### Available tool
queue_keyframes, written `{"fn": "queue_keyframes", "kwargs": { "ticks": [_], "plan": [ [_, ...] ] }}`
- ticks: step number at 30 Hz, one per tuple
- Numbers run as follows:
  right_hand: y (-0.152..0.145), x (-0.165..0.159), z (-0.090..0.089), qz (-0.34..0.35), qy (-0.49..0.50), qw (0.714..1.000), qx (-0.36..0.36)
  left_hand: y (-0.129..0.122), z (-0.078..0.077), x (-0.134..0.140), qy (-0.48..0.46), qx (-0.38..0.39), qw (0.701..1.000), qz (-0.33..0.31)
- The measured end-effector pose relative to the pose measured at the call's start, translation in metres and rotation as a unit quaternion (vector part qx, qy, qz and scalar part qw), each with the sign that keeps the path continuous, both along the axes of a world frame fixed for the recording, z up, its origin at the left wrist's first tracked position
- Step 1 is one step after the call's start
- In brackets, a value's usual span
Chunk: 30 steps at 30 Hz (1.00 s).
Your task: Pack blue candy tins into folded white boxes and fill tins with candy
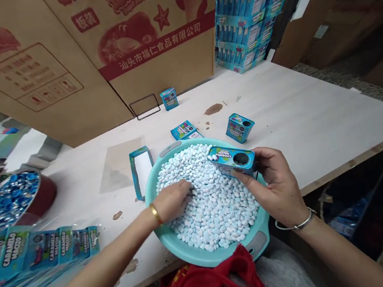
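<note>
My right hand [276, 186] is clamped on the blue box [227, 157], over the far right part of the turquoise basin [195, 257]; its long axis runs leftward from my fingers. My left hand [175, 201], apart from it, has fingertips among the pale candies [215, 215]; whether they pinch some, I cannot tell.

Looks forward and steeply down from head height, wide and close over the turquoise basin [192, 255]. Faces across the white surface [314, 113] toward the cardboard carton [143, 41] behind; catches stacked blue boxes [245, 18] upper right.
</note>
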State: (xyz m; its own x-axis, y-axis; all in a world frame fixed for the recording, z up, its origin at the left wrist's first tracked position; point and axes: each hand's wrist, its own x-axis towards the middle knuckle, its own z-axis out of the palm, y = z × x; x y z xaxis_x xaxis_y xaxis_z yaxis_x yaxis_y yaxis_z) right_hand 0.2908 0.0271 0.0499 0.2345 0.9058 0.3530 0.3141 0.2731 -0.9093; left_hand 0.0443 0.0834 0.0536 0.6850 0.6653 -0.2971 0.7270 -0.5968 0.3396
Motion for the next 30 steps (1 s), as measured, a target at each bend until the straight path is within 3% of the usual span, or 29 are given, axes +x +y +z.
{"fn": "queue_keyframes", "kwargs": {
  "ticks": [3,6,9,13,19,25,30],
  "plan": [
    [0.002,0.0,-0.001,0.0,0.018,1.0,-0.001,-0.006,-0.01,0.016,-0.069,-0.055,0.996,0.022],
    [0.003,0.002,-0.002,0.002,0.035,0.999,-0.005,-0.006,0.001,0.011,-0.116,-0.096,0.988,0.037],
    [0.002,0.003,-0.003,0.0,0.032,0.999,-0.005,-0.004,0.026,-0.005,-0.149,-0.1,0.983,0.031],
    [-0.001,0.002,-0.003,0.0,-0.028,1.0,0.001,-0.002,0.077,-0.021,-0.164,-0.059,0.985,0.019],
    [-0.008,-0.011,0.006,0.056,-0.15,0.986,0.053,0.005,0.147,-0.008,-0.078,0.027,0.996,-0.031],
    [-0.01,-0.022,0.008,0.073,-0.147,0.985,0.062,0.014,0.183,0.02,0.026,0.055,0.995,-0.073],
    [-0.01,-0.026,0.007,0.078,-0.133,0.987,0.053,0.012,0.196,0.037,0.034,0.096,0.991,-0.082]
  ]
}}
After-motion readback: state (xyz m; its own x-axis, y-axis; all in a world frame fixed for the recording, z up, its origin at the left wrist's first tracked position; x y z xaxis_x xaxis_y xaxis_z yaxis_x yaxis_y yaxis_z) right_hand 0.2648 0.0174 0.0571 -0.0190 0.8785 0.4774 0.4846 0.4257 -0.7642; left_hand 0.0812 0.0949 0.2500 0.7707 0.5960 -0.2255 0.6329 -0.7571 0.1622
